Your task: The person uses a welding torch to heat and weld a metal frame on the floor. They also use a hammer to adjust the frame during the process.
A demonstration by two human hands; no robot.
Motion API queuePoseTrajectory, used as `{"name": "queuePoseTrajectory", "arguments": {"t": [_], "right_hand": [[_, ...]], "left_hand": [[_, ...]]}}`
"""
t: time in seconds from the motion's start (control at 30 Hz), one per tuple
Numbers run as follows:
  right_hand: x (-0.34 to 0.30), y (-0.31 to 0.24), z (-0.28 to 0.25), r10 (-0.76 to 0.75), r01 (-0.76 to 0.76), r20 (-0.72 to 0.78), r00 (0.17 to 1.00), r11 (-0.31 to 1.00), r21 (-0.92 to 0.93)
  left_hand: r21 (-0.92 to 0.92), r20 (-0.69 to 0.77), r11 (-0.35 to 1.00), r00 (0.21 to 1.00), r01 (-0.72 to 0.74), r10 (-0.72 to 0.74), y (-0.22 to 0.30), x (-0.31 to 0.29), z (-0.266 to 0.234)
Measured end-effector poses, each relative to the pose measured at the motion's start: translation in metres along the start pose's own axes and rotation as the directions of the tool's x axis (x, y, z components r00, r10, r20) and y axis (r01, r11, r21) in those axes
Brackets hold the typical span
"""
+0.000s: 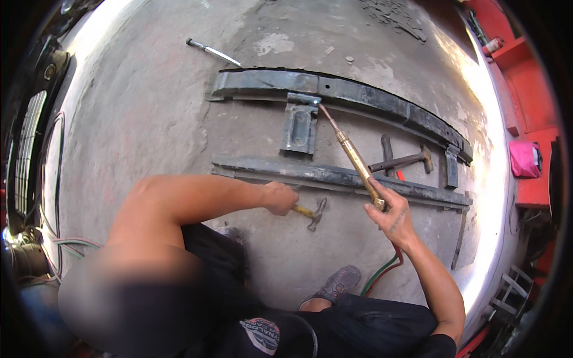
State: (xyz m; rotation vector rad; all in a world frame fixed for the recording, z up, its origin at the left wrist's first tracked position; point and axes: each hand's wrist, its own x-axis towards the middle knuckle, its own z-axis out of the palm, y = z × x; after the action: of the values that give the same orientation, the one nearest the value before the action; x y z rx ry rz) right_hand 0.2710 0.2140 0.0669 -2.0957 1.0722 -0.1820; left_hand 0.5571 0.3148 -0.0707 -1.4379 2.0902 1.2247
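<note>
Head view: the person crouches on a grey concrete floor [149,107], and everything here is placed against the near steel bar [334,177], a long dark strip lying across the floor in front of the knees.

The left hand [279,197] sits just on the person's side of that bar, near its left half. Its grip is pressed together around the yellow handle of a small hammer [310,212]; the hammer head points right and lies low over the floor, just short of the bar's near edge.

The right hand [389,212] is at the bar's right half, over its near edge. Its grip pinches the lower end of a brass cutting torch [357,162], fingers wrapped about the body. The torch slants up and left across the bar, and its thin copper tip reaches a bracket [300,125] fixed to the far curved beam [358,95], which lies beyond the bar. Red and green hoses [382,271] run from the torch down past the wrist toward a grey shoe [337,283].

Between the bar and the beam, toward the right, lies a second hammer [403,160] with a dark handle. Beyond the beam's left end lies a slim metal tool [212,52]. Red shelving [525,89] stands far right of the bar.
</note>
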Motion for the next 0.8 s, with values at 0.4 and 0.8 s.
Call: {"name": "queuePoseTrajectory", "arguments": {"t": [0.4, 0.8], "right_hand": [[0.004, 0.003, -0.002, 0.023, -0.023, -0.009, 1.000, 1.000, 0.002], [0.006, 0.010, -0.001, -0.106, 0.105, -0.005, 0.994, 0.993, -0.058]], "left_hand": [[0.019, -0.013, 1.000, 1.000, 0.012, -0.012, -0.004, 0.007, -0.003], [0.011, 0.000, 0.999, 0.999, 0.033, -0.033, -0.009, 0.008, -0.002]]}}
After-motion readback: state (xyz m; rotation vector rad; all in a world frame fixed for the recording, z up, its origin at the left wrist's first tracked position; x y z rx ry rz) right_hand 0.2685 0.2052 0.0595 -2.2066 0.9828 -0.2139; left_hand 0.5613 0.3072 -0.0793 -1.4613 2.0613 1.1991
